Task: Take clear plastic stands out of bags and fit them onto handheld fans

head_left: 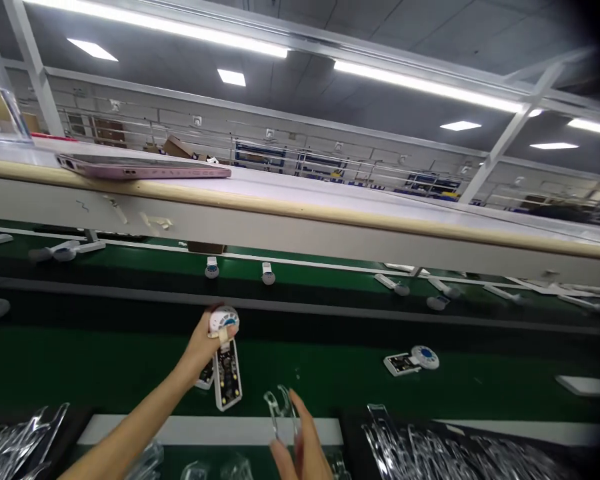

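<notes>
My left hand (205, 341) is shut on a white round-headed device (224, 320) above a green conveyor belt (320, 380). Its long circuit-board part (227, 377) hangs down below my fingers. A beige wrap circles one finger. Partly hidden behind that board lies a second board (205, 377). My right hand (300, 443), blurred, pinches a clear moulded plastic holder (281, 410) between its fingers. Another similar device (410, 361) lies on the belt to the right.
Black trays heaped with clear plastic holders (455, 447) sit at the lower right, with another heap (15, 443) at the lower left. Several more devices (211, 268) lie beyond a dark rail (290, 307). Overhead runs a white shelf with a wooden edge (300, 217), carrying a pink laptop (145, 168).
</notes>
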`<control>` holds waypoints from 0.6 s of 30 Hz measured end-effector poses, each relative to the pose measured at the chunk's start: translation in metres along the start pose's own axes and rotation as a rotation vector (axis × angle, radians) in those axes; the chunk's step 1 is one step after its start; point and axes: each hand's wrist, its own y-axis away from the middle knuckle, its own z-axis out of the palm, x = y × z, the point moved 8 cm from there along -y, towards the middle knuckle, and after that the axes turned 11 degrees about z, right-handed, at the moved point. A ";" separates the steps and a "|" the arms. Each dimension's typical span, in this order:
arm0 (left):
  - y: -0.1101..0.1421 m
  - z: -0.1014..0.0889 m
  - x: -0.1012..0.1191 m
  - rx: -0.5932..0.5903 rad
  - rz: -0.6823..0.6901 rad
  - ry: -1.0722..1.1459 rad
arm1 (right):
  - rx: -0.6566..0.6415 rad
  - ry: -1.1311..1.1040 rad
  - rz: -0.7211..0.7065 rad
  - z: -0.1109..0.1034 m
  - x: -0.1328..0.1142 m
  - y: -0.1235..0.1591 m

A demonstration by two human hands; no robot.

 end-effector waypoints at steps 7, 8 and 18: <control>0.089 0.071 0.029 -0.073 -0.203 0.260 | -0.029 0.318 -0.314 0.004 -0.051 0.032; 0.094 0.074 0.031 -0.078 -0.205 0.254 | 0.045 0.341 -0.333 0.000 -0.048 0.036; 0.132 0.109 0.008 -0.091 -0.364 0.598 | 0.041 0.276 -0.291 -0.016 -0.002 0.054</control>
